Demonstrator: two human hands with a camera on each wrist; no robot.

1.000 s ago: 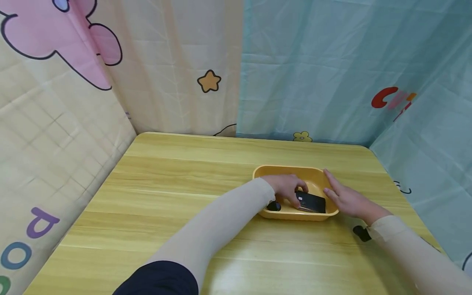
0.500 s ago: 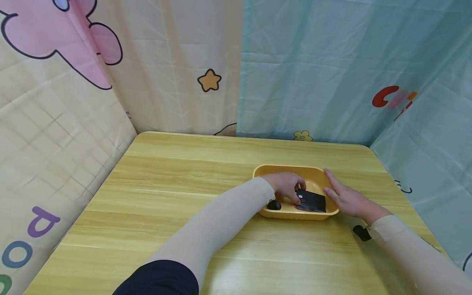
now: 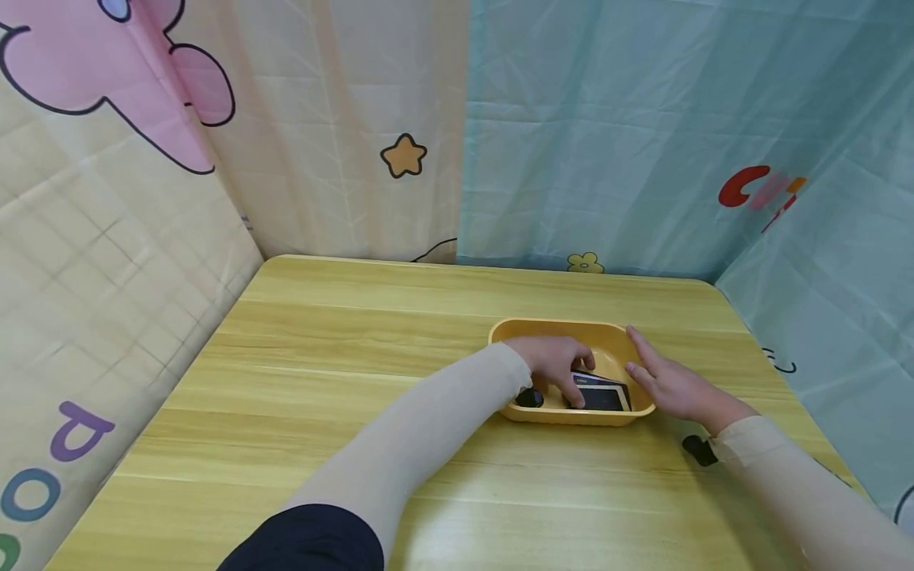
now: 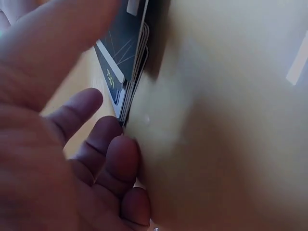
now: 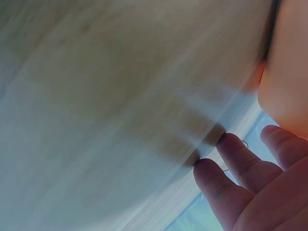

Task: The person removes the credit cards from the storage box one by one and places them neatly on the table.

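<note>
A yellow-orange plastic tray (image 3: 564,418) stands on the table, right of centre. Inside it, toward the near right, lies a small stack of dark cards (image 3: 603,398); the upper one has a pale border in the head view. My left hand (image 3: 553,361) reaches into the tray and pinches the cards at their left end. In the left wrist view the thumb lies across the layered cards (image 4: 126,53), with curled fingers beside their edges. My right hand (image 3: 674,385) rests against the tray's right end, fingers extended; the right wrist view shows its fingertips by the tabletop.
A small black object (image 3: 530,397) shows at the tray's left, partly behind my left wrist. The wooden table (image 3: 343,333) reaches back to printed curtains (image 3: 607,143). Another black piece (image 3: 700,450) sits beside my right wrist.
The card face marked VIP, seen on top earlier, is replaced by a pale-bordered dark face with another card edge behind it. My left thumb has shifted slightly nearer; the right hand stays put.
</note>
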